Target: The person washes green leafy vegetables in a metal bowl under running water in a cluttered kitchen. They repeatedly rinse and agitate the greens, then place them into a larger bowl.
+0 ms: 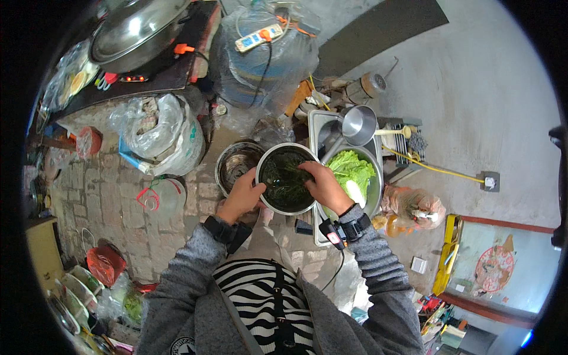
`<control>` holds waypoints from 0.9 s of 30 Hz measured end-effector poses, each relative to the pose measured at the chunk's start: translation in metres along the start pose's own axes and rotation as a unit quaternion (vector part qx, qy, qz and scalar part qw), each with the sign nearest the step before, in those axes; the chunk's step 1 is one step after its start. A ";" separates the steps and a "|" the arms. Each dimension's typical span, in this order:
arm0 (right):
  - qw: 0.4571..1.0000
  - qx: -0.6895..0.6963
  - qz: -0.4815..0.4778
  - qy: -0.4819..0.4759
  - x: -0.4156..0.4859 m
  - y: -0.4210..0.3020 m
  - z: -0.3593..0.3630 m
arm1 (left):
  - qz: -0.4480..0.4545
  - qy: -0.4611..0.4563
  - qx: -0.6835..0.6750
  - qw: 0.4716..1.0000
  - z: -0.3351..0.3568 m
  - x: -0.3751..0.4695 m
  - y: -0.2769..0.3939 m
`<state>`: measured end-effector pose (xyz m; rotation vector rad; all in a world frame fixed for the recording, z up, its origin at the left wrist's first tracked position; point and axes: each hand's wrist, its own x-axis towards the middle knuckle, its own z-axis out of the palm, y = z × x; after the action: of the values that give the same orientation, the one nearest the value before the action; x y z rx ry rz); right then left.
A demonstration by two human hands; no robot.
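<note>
A round metal bowl [287, 210] with dark green leafy stalks [284, 171] in it is held in front of me. My left hand [243, 195] grips its left rim, thumb on top. At the right side, my right hand [326, 184] reaches over the rim with its fingertips down among the greens; whether they pinch any is unclear. Just right of that hand, a metal basin [380, 186] with lettuce leaves [353, 168] sits in the stainless steel sink [316, 122]. A long-handled metal dipper [358, 125] lies across the basin's far side. Behind the bowl, partly covered, is a stained metal pot [237, 162].
A white sack [177, 146] and a clear plastic jug [166, 197] stand on the brick floor at left. Farther back is a large lidded pan [137, 35] on a table. A power strip [258, 37] rests on a plastic-covered object. A yellow cord [439, 168] runs to the wall socket.
</note>
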<state>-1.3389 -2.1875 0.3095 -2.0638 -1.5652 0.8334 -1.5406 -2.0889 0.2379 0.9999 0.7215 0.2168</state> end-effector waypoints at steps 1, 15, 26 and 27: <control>0.999 -0.034 -0.007 -0.019 0.003 -0.009 0.001 | 0.009 0.008 0.018 1.000 -0.007 -0.002 0.000; 0.983 -0.111 -0.108 -0.099 0.055 -0.039 0.062 | 0.053 0.113 -0.039 0.991 -0.032 -0.051 0.007; 0.952 -0.054 -0.249 -0.173 0.061 -0.084 0.032 | 0.077 0.235 0.005 0.969 -0.026 -0.104 0.005; 0.941 -0.068 -0.277 -0.182 0.059 -0.087 0.037 | 0.073 0.246 0.003 0.967 -0.025 -0.110 0.004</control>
<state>-1.4146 -2.1072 0.3268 -1.4602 -2.3087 0.9346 -1.6387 -2.1223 0.2829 1.0149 1.0990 0.6070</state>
